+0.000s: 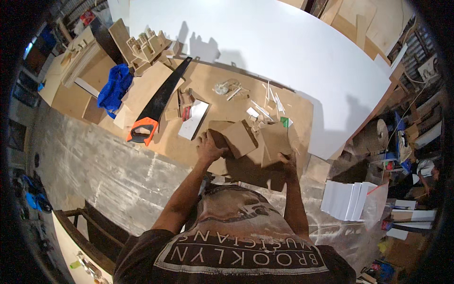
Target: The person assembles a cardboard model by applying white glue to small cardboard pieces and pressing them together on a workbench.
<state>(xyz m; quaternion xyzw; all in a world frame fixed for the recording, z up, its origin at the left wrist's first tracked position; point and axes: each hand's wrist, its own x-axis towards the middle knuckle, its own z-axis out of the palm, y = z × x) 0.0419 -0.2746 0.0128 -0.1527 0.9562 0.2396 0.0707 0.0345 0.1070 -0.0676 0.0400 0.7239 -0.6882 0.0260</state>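
Observation:
My right hand (288,164) is closed on the lower right edge of a thin brown panel (276,142), which is held tilted above the workbench (217,71). Left of it lies a smaller brown board (241,139) with a darker right edge. My left hand (209,148) rests at the left of that board, fingers apart and thumb pointing toward it. Shadow darkens the surface around and below both pieces, so their lower edges are hard to make out. A white strip (194,120) lies just beyond my left hand.
A handsaw (144,129) with an orange and black handle lies at left, near a blue cloth (115,88). Small wood offcuts (269,104) and a clear roll of tape (221,88) are scattered beyond my hands. A large white sheet (283,42) spans the back.

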